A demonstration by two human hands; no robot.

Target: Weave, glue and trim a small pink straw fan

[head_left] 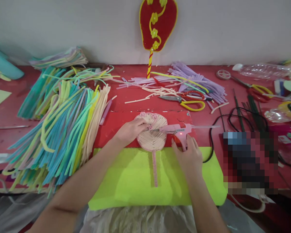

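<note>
A round cream fan (153, 139) of pipe cleaners, with a pink handle (154, 170), lies flat in front of me. Pink pipe-cleaner trim (143, 114) runs along its upper part. My left hand (133, 130) rests over the fan's left side, its fingertips pinched on a small pink pipe-cleaner piece (149, 127). From the right, my right hand (189, 152) grips a pink hot glue gun (176, 129). The gun's nozzle points left over the fan, close to my left fingertips. A clear glue stick (206, 126) sticks out of its back, and a small light glows on its body.
A lime-green mat (126, 181) lies under the fan's handle. Pipe-cleaner bundles (70, 123) spread at left, purple ones (196, 81) behind. Scissors (192, 105) lie beyond the gun; its black cord (211, 142) loops right. A red fan (158, 24) stands at the back.
</note>
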